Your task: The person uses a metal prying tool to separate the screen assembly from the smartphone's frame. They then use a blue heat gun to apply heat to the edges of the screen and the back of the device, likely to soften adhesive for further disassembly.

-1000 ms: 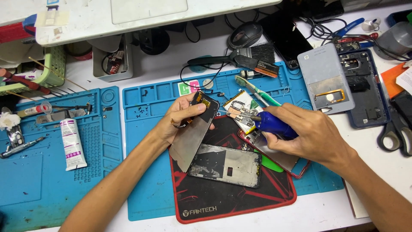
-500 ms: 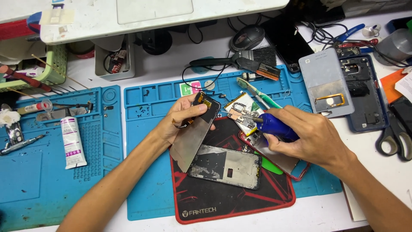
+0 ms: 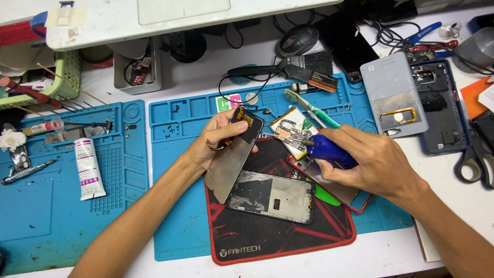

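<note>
At the far left we see a green basket (image 3: 62, 77) on the white desk, and nearer to us a blue mat (image 3: 56, 206) with a white tube (image 3: 88, 167) lying on it beside a thin metal tool (image 3: 25, 172). Moving right, a second blue mat (image 3: 177, 206) carries a black and red pad (image 3: 278, 231), and our left hand (image 3: 216, 144) hangs over the far left corner of that pad. Its fingers are closed around a thin phone screen panel (image 3: 231, 159), held tilted with its dark top end up and its grey back facing us. Just near of it a bare phone frame (image 3: 271, 195) lies flat on the pad. To the right, our right hand (image 3: 373, 170) is wrapped tight around a blue-handled tool (image 3: 327, 150) whose metal tip points left toward the top of the panel; we cannot quite tell whether the tip touches it. Under that hand lies an opened phone (image 3: 329, 188), red at the edge. Farther off sit a black brush (image 3: 293, 66) and a green toothbrush (image 3: 314, 110). Right again, a grey back cover (image 3: 393, 92) leans on another opened phone (image 3: 445, 108), and scissors (image 3: 476, 159) rest at the right edge.
</note>
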